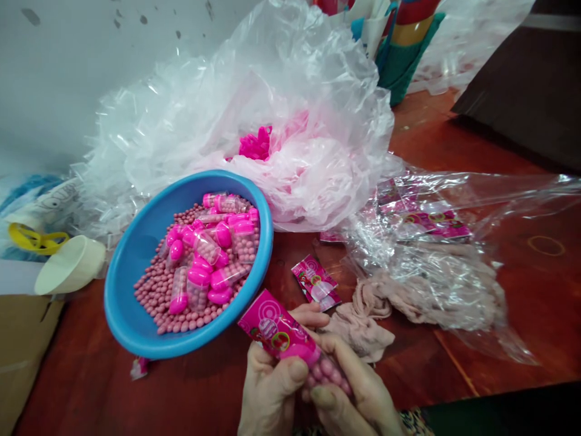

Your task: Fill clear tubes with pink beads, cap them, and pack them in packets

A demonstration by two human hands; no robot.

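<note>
My left hand (267, 390) and my right hand (358, 381) are closed together on a clear candy tube (330, 370) filled with pink balls. A printed pink wrapper sleeve (275, 327) covers its capped end and points up to the left. My left thumb presses on the sleeve near the cap, while my right fingers wrap the tube's clear body. Just left of my hands, a blue bowl (118, 284) holds loose pink balls and several filled tubes with bright pink caps (198, 275). Another flat printed sleeve (315, 281) lies on the table beyond my fingers.
A crumpled clear plastic bag (313, 181) with pink caps (255, 144) stands behind the bowl. More sleeves (426, 221) lie under clear film at right, by a pinkish cloth (363, 333). A cream cup (70, 266) and cardboard (27, 357) are at left.
</note>
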